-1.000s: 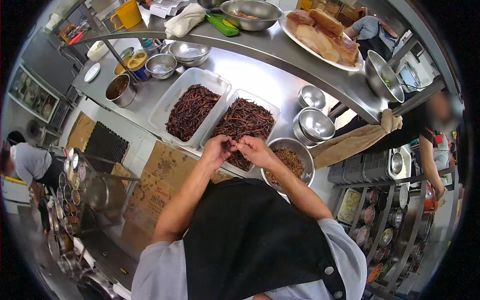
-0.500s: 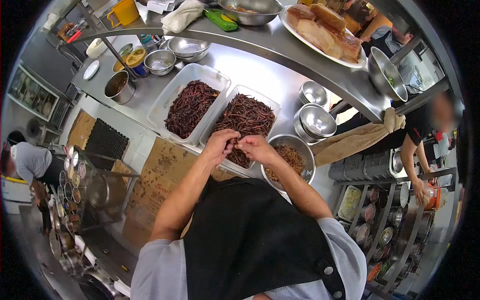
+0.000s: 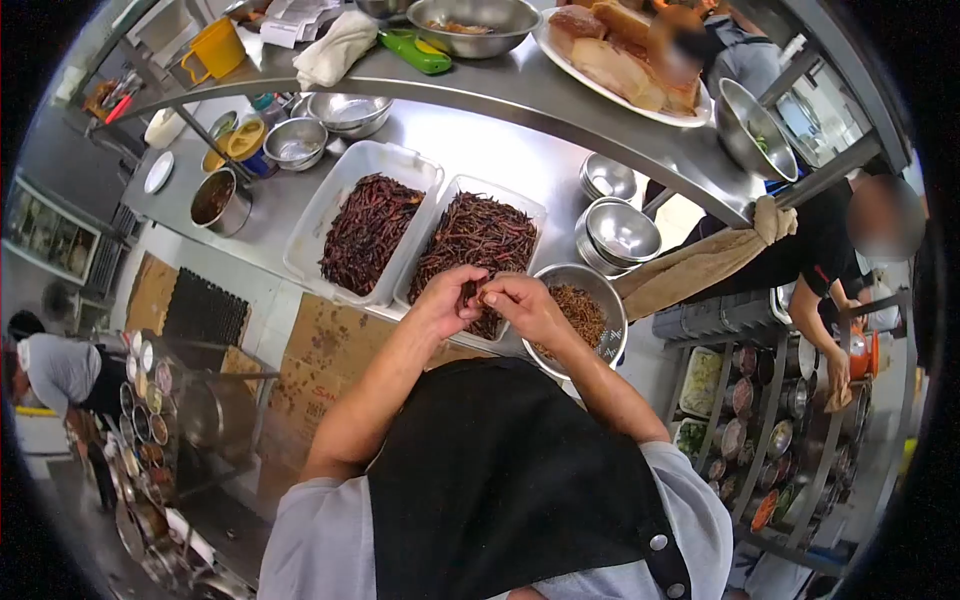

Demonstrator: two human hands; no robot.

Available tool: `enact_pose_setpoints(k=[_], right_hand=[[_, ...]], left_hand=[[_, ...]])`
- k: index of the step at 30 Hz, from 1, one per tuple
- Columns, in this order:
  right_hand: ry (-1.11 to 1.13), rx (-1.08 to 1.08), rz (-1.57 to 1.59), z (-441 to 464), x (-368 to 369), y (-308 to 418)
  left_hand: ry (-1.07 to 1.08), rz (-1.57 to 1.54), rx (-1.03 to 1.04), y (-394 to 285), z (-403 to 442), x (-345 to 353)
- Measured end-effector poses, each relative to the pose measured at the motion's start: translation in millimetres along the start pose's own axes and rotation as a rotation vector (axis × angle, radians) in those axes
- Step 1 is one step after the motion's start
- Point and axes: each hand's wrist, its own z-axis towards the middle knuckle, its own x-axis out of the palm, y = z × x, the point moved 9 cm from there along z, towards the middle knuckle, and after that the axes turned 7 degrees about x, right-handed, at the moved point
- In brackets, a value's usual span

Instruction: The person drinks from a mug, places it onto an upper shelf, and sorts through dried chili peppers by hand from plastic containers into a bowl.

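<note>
My left hand and my right hand meet over the near edge of a plastic bin heaped with dark red dried chilies. Fingers of both hands are pinched together around a small dark piece that looks like a dried chili, mostly hidden by the fingertips. Left of this bin stands a larger plastic bin of dark, glossy chilies. Beside my right wrist is a metal colander holding thin brown dried bits.
Stacked metal bowls stand right of the bins. A steel pot is at the left. The overhead shelf carries a white platter of meat pieces and a green-handled tool. One person works at right, another at left.
The head view has shifted slightly, so the table and shelf appear a little further left. My hands stay pinched together over the chili bin, with only small finger movement.
</note>
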Motion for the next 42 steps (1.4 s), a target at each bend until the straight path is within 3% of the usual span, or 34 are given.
enact_pose_setpoints(k=[3, 6, 8, 10, 12, 14, 16, 18, 26, 28, 30, 33, 36, 40, 42], right_hand=[[-0.064, -0.147, -0.083, -0.7, 7.4, 44.3], [-0.158, -0.033, -0.061, 8.2, 12.7, 55.8], [-0.268, 0.032, -0.137, 12.6, 16.4, 37.1], [-0.371, 0.151, -0.224, 15.5, 15.6, 10.9], [-0.398, 0.138, -0.218, 18.4, 26.8, -1.5], [-0.433, 0.193, -0.267, 18.5, 39.8, 3.6], [-0.475, 0.139, -0.284, 16.3, 52.1, -1.8], [-0.502, 0.088, -0.226, 12.3, 60.6, 2.1], [-0.497, 0.022, -0.173, -4.2, 66.8, 20.9], [-0.550, -0.005, -0.015, -12.2, 70.5, 14.0], [-0.402, 0.292, 0.297, -15.2, 80.3, -14.5], [-0.325, 0.297, 0.507, -17.5, 91.3, -16.5], [-0.354, 0.377, 0.452, -20.1, 93.0, -14.0], [-0.298, 0.419, 0.187, -11.3, 96.5, -22.7], [-0.281, 0.377, 0.202, -6.6, 104.7, -18.7]], left_hand=[[-0.034, 0.095, -0.034, -2.3, -1.9, -10.2], [-0.028, 0.118, -0.029, -10.9, -21.9, -14.0], [0.008, 0.322, 0.188, -52.7, -44.0, -4.0], [0.057, 0.408, 0.305, -74.5, -46.0, -15.1], [0.060, 0.532, 0.386, -88.1, -51.8, -16.9], [0.059, 0.899, 0.686, -99.2, -50.2, -22.8], [0.083, 1.052, 0.865, -105.9, -56.6, -17.3], [0.026, 0.775, 0.554, -95.5, -51.9, -32.3], [0.184, 0.321, 0.151, -61.7, -57.1, -30.4], [0.199, 0.282, 0.133, -54.5, -62.0, -29.1], [0.174, 0.259, 0.144, -52.0, -64.0, -28.8], [0.218, 0.301, 0.155, -50.8, -66.8, -23.6], [0.219, 0.369, 0.129, -49.2, -70.3, -30.4], [0.201, 0.521, 0.235, -57.3, -68.9, -41.4], [0.179, 0.594, 0.271, -60.6, -69.6, -48.7]])
